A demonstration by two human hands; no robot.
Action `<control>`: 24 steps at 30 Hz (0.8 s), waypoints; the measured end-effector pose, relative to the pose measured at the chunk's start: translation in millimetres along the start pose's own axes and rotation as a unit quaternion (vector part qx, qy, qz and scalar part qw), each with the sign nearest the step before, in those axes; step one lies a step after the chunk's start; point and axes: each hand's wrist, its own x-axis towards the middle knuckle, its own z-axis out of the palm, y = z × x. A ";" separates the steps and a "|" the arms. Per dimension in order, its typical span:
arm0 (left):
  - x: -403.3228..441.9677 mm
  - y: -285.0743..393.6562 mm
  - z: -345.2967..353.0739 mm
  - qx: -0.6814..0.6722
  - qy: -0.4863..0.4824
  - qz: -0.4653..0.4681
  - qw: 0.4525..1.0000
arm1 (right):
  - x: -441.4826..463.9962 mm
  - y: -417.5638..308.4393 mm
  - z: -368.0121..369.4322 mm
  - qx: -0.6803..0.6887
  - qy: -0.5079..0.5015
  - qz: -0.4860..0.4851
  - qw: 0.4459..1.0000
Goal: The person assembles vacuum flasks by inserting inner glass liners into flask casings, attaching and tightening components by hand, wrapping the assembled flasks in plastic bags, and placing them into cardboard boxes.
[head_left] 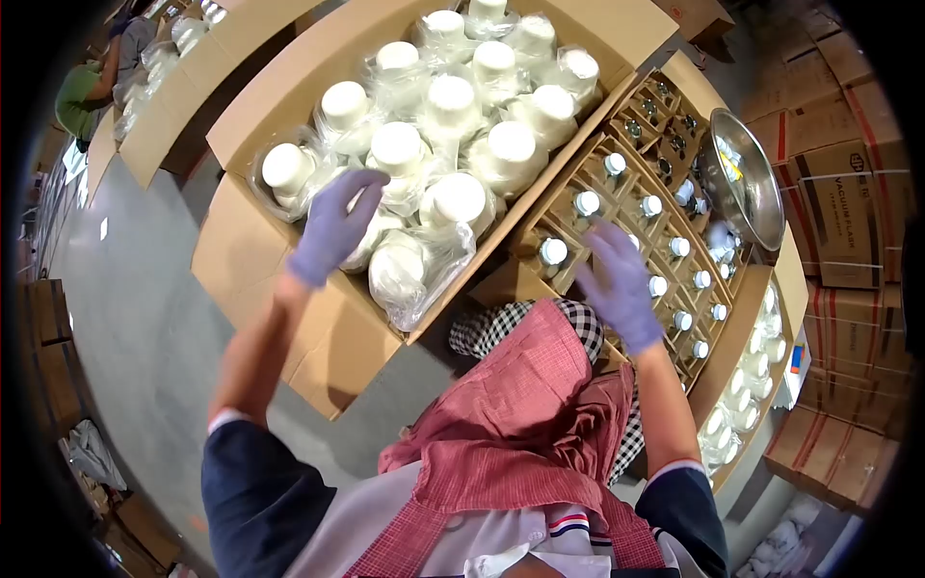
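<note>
My left hand (337, 223), in a purple glove, is over the left part of an open carton (279, 106) of white, plastic-wrapped flasks (396, 147). Its fingers are apart, and nothing shows in them. To the right, my right hand (620, 285), gloved too, hovers at the edge of a divided cardboard box (617, 207) of capped bottles (554, 251). Its fingers are spread and slightly blurred, with nothing seen between them. In front of my left hand lies a flask in loose clear plastic (398, 273) at the carton's near corner.
A metal bowl (761, 183) rests on the divided box's far right. Beyond it stands another carton of white flasks (747, 395), with stacked brown boxes (838, 212) at the right. Another person (82, 96) is at the upper left beside an open carton (212, 72).
</note>
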 end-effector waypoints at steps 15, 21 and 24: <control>39.0 39.1 -5.9 0.635 -0.279 0.173 0.699 | -421.1 -39.5 -180.3 0.265 0.038 0.542 0.797; -9.8 257.6 -118.1 0.446 -0.095 0.394 0.798 | -442.4 -27.8 -209.0 0.116 0.224 0.522 0.815; -59.6 328.3 -115.7 0.285 -0.108 0.342 0.889 | -398.9 -71.6 -201.7 0.316 0.170 0.386 0.850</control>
